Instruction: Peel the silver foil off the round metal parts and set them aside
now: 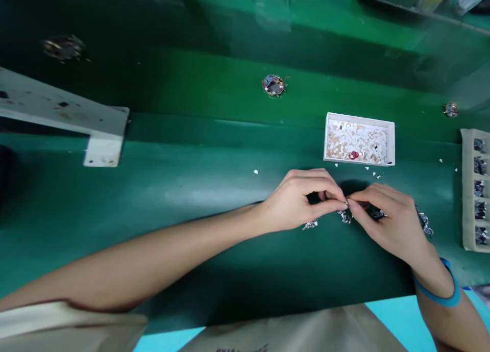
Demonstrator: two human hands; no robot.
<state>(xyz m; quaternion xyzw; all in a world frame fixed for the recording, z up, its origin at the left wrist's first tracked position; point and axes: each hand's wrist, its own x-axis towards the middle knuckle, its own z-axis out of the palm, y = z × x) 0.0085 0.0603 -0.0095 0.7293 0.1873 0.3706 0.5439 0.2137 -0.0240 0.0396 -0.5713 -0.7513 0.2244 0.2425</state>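
Tiny silvery, glinting part (346, 203), largely hidden, pinched between left hand (296, 201) and right hand (388, 219) fingertips.

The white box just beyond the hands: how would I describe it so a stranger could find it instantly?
On the green work surface, look just past the right hand. The white box is a shallow open rectangle full of pale scraps with one red bit, unlike the compartmented tray at the right edge.

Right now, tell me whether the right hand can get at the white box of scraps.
Probably yes. The right hand lies just in front of the white box, with only bare green table and a few scattered chips between them. Its fingers are pinching a small part with the left hand, though.
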